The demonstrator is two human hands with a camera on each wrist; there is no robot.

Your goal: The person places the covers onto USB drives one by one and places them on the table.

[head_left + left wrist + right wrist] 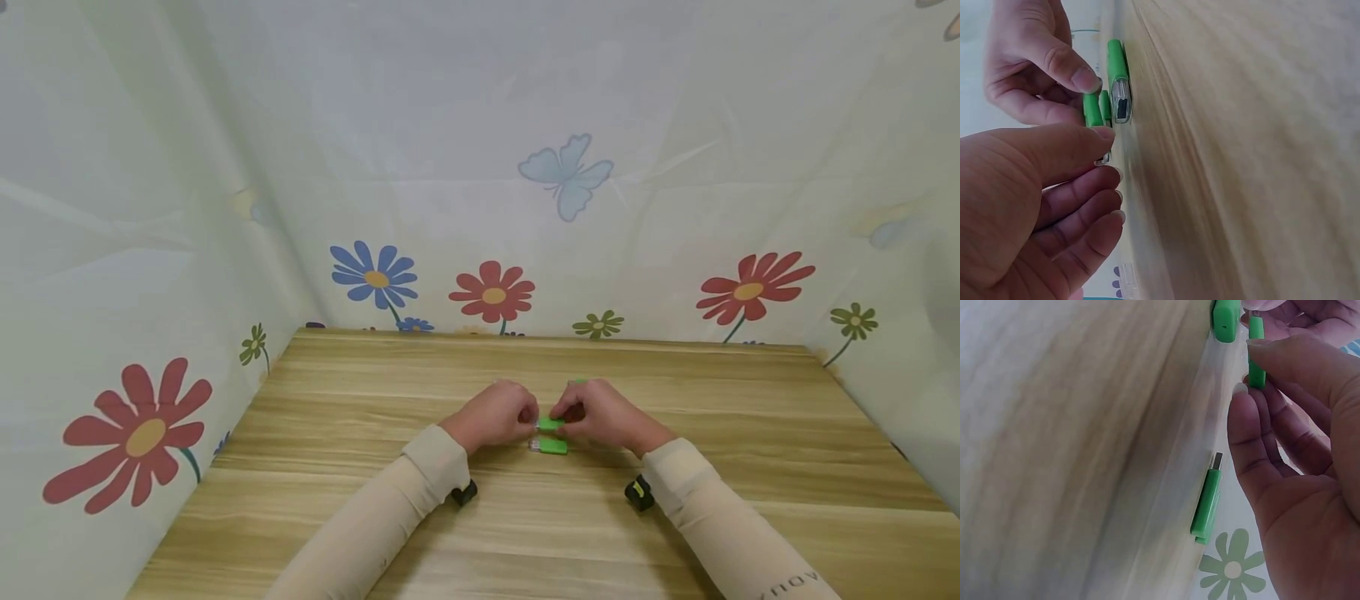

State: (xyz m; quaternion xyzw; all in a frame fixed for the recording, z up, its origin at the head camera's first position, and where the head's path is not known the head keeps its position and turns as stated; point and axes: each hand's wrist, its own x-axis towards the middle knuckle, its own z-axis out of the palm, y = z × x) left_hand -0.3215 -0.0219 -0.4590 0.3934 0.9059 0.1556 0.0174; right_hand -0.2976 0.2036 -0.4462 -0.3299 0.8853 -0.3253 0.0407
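Note:
Both hands meet over the table at one green USB stick (pixel 551 424). My right hand (pixel 603 414) pinches its green body between thumb and fingers. At the other end, the thumb and fingers of my left hand (pixel 495 414) pinch the clear cap (pixel 1104 157), covering much of it. A second green USB stick (pixel 1117 62), with a clear cap over its plug, lies on the table just nearer than the hands. Beyond the right hand lies a third green USB stick (pixel 1207 503), its metal plug bare.
The wood-grain table (pixel 375 375) is bordered by a white curtain (pixel 435 150) printed with flowers and a butterfly. A small clear piece (pixel 1127 278) stands on the table beyond the left hand. Dark wrist devices (pixel 640 493) sit under both cuffs.

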